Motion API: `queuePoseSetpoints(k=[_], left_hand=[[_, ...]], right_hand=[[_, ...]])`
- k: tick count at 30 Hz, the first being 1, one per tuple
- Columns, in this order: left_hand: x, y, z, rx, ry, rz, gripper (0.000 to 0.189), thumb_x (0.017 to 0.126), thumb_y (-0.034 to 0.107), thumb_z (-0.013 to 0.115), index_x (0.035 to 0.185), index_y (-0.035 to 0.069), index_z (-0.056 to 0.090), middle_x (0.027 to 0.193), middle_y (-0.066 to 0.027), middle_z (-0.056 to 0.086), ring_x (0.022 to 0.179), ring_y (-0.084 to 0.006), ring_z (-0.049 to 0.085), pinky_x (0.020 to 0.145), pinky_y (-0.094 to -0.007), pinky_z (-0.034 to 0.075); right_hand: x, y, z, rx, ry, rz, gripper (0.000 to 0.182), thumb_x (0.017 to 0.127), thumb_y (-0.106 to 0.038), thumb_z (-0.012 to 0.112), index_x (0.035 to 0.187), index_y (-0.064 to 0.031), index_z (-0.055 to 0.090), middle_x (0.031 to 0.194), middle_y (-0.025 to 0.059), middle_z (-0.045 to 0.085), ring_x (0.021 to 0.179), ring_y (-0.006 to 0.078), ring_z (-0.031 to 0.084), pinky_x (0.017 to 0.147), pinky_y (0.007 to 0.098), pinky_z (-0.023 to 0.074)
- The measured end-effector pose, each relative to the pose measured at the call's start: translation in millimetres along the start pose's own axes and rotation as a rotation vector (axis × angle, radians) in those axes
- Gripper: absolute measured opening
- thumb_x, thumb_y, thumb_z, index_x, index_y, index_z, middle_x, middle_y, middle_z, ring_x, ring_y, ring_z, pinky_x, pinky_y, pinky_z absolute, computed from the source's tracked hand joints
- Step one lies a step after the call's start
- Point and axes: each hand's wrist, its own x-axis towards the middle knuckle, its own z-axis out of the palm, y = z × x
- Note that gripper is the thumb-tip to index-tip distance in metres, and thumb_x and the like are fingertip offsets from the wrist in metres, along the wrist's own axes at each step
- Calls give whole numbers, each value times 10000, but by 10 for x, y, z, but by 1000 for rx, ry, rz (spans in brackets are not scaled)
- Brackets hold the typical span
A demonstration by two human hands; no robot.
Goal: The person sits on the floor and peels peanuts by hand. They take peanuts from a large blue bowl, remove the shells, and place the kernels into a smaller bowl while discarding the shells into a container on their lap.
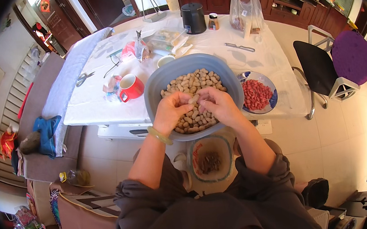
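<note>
Over a grey-blue plastic basin full of unshelled peanuts, my two hands meet near the middle. My left hand, with a pale green bangle at its wrist, pinches one unshelled peanut between thumb and fingers. Close against that peanut's right side are the bent fingertips of my right hand; whether they grip it too cannot be made out. Shelled red peanut kernels fill a blue-and-white bowl right of the basin. Below, between my legs, a bin holds dark scraps.
On the white-covered table are a red mug, scissors, a black kettle, a jar, a peeler or knife and a plastic bag. A black chair stands at the right.
</note>
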Motion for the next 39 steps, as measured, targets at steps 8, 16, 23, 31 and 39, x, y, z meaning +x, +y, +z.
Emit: queuePoseSetpoints(k=[8, 16, 23, 31, 39], left_hand=[[-206, -15, 238, -206, 72, -33, 103, 862, 45, 560, 963, 36, 575, 775, -4, 582, 630, -44, 486, 553, -170, 375], [-253, -23, 341, -161, 110, 20, 87, 854, 6, 568, 941, 3, 567, 764, -6, 577, 640, -51, 510, 549, -176, 402], [-297, 21, 423, 38, 256, 113, 49, 847, 15, 584, 891, -7, 578, 692, 0, 549, 582, -46, 476, 526, -192, 408], [-337, -34, 483, 186, 325, 269, 61, 821, 12, 603, 876, 10, 578, 678, -25, 551, 600, -78, 498, 555, -218, 425], [-341, -101, 538, 322, 393, 422, 62, 805, 15, 617, 853, 12, 579, 697, -59, 568, 637, -121, 526, 594, -261, 440]], right_hand=[[-45, -80, 48, 239, -18, 5, 189, 844, -15, 583, 1028, 15, 556, 855, 34, 591, 696, 77, 537, 611, 215, 456], [-100, -165, 59, 209, -9, -3, 86, 834, -28, 600, 911, 6, 579, 783, 12, 590, 664, 58, 510, 590, 201, 431], [-114, -177, 78, 291, -24, 14, 84, 842, -53, 606, 902, -2, 576, 769, 18, 588, 623, 51, 500, 555, 188, 418], [-141, -191, 99, 378, -5, 33, 72, 834, -47, 610, 846, -25, 542, 719, 16, 566, 572, 52, 490, 483, 178, 384], [-172, -173, 148, 425, 40, 59, 89, 830, -51, 601, 794, -59, 520, 703, 14, 568, 530, 49, 468, 452, 180, 356]])
